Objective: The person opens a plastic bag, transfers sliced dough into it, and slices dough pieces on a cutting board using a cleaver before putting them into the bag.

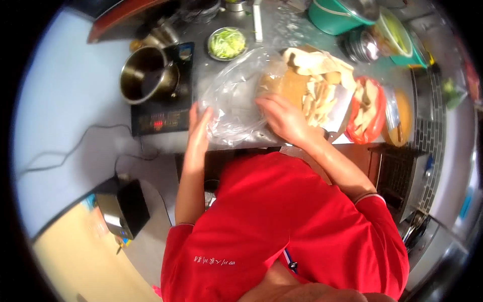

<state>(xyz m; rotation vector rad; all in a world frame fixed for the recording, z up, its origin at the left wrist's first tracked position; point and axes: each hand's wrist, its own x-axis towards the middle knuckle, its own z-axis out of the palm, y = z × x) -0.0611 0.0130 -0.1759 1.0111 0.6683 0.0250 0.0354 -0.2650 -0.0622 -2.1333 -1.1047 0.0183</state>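
Note:
A clear plastic bag (pixel 232 95) is spread wide between my two hands at the counter's front. My left hand (pixel 199 127) grips its left side, fingers pointing up along the film. My right hand (pixel 283 117) is closed on the bag's right edge, over the round wooden cutting board (pixel 292 83). Pale sliced strips of food (pixel 317 103) lie on the board, just right of that hand, with larger pale sheets (pixel 322 63) behind them. A wide-bladed knife (pixel 343 106) rests at the board's right side, its handle near my right wrist.
At left, a metal pot (pixel 143 75) stands on an induction cooker (pixel 160 120) with red lit digits. A bowl of shredded green vegetable (pixel 227 43) sits behind the bag. At right are a red bag (pixel 361 132) with pale food and a green bucket (pixel 327 19).

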